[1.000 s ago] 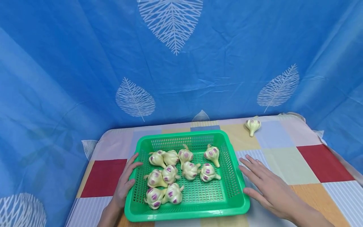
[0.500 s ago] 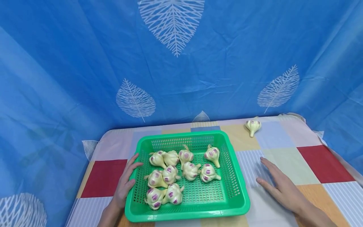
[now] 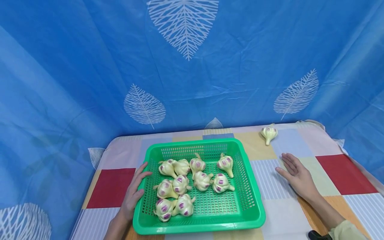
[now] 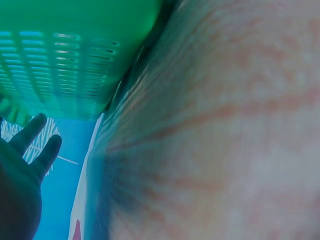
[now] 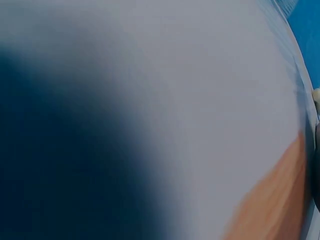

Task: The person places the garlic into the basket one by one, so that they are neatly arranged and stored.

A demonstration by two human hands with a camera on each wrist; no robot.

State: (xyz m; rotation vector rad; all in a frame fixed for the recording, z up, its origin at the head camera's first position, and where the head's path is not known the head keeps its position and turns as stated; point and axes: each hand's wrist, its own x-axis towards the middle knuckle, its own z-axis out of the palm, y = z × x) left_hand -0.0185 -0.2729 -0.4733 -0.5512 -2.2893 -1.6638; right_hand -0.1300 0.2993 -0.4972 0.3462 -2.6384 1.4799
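A green plastic basket (image 3: 198,227) with a perforated wall holds several garlic bulbs (image 3: 202,181), white with purple streaks, mostly in its left half. At the basket's left rim is my left hand (image 3: 133,193), fingers loosely extended; whether it touches the rim is unclear. The left wrist view shows its fingers (image 4: 44,155) below the slotted basket wall (image 4: 60,75). My right hand (image 3: 298,176) is over the tablecloth right of the basket, fingers fairly straight and holding nothing. Beyond its fingertips, one garlic bulb (image 3: 269,134) lies outside the basket near the table's back edge.
A patchwork tablecloth (image 3: 345,173) covers the table. Blue curtains (image 3: 234,76) with white leaf prints hang behind and at both sides. A dark band (image 3: 319,235) sits at the right wrist by a pale sleeve. The right wrist view is mostly blurred cloth (image 5: 215,100).
My right hand has drawn away from the basket's right rim, moving right and then forward over the cloth. The left hand, basket and garlic bulbs stay in place.
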